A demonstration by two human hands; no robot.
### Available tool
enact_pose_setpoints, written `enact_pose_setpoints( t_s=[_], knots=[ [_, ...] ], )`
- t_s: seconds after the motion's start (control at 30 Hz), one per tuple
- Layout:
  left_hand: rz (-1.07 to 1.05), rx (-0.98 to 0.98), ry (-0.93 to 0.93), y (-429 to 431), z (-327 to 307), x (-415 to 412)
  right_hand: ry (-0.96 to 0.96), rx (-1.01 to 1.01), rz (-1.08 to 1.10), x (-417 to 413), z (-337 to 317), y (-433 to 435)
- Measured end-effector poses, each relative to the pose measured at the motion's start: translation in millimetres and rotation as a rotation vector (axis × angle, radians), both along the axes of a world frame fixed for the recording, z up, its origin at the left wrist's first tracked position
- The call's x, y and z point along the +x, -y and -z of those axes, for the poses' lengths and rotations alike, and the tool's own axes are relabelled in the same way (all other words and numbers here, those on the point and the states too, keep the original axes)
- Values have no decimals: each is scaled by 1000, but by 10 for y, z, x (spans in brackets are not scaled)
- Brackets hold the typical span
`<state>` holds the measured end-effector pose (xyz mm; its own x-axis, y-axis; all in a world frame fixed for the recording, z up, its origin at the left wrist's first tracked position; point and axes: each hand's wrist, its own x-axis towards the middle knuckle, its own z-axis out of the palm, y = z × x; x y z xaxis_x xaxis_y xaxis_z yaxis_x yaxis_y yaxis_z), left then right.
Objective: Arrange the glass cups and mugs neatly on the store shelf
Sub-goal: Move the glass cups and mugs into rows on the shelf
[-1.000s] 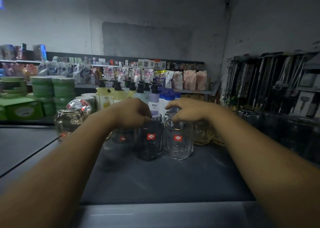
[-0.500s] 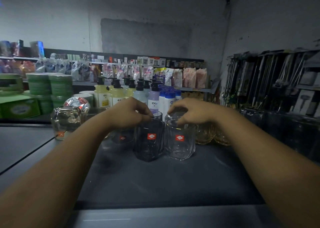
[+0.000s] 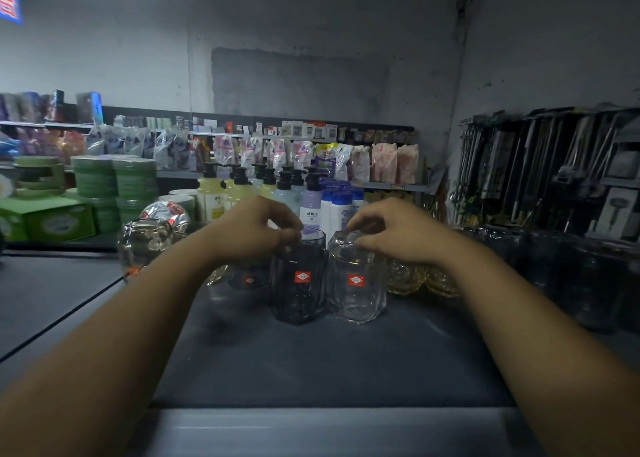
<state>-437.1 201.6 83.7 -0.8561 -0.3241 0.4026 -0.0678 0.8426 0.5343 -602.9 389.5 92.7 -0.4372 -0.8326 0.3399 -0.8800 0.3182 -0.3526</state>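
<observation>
- Little has shifted in the last second: both glasses stand where they did, but the fingers have arched up so only the tips meet the rims.
- Left hand (image 3: 252,231) pinches the dark glass (image 3: 299,283) by its rim between thumb and forefinger; right hand (image 3: 391,236) nips the rim of the clear glass (image 3: 358,283) with curled fingertips.
- Both glasses sit on the shelf (image 3: 311,363), side by side and all but touching, with amber cups (image 3: 422,278) just to the right.
- A rim pinch gives little hold, I'd say; a sideways nudge could knock glass on glass or tip one into the row behind.
- Each glass stands upright, mouth up and long axis vertical, with its red label facing the shelf's front edge.
</observation>
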Motion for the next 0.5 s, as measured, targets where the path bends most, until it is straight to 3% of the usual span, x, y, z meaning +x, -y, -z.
enact_pose_setpoints(
  t_s=[0.2,0.33,0.5],
  knots=[
    [-58,-119,-180,-214,269,401,-2,-384,-103,590,214,-151],
    [-177,-249,-282,-270,642,719,-98,-446,-193,1022,404,-17],
    [-337,-297,-397,-142,695,1285,-71,-411,-271,1440,580,421]
  ],
)
